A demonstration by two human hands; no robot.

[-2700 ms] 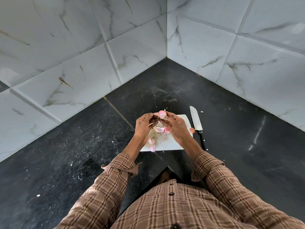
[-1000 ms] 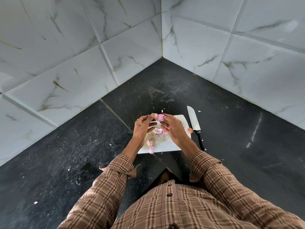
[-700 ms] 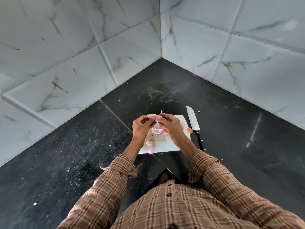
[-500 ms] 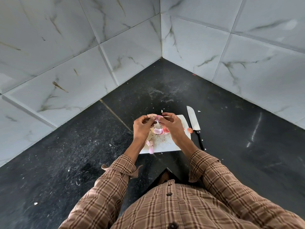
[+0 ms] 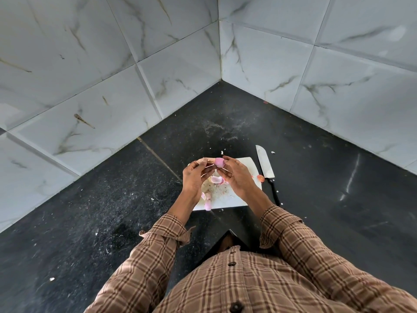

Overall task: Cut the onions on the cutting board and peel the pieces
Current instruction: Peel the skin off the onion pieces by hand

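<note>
Step in hand: peeling, by my judgement; the cutting looks done for this piece, since the knife lies unheld on the dark desk, just right of the cutting board.
Onion piece: a small pink onion piece is held up above the far edge of the board, between the two hands.
Right hand grip: the right hand pinches the piece at its fingertips, fingers curled round it.
Left hand grip: the left hand has its fingers curled in, fingertips just beside the piece and pinching what looks like a thin strip of skin; too small to be sure.
On the board: loose pink skins below the hands, cut pieces at the near-left edge.
Next move calls for: a firm hold from the right hand while the left pulls the skin clear, then dropping it on the board.
</note>
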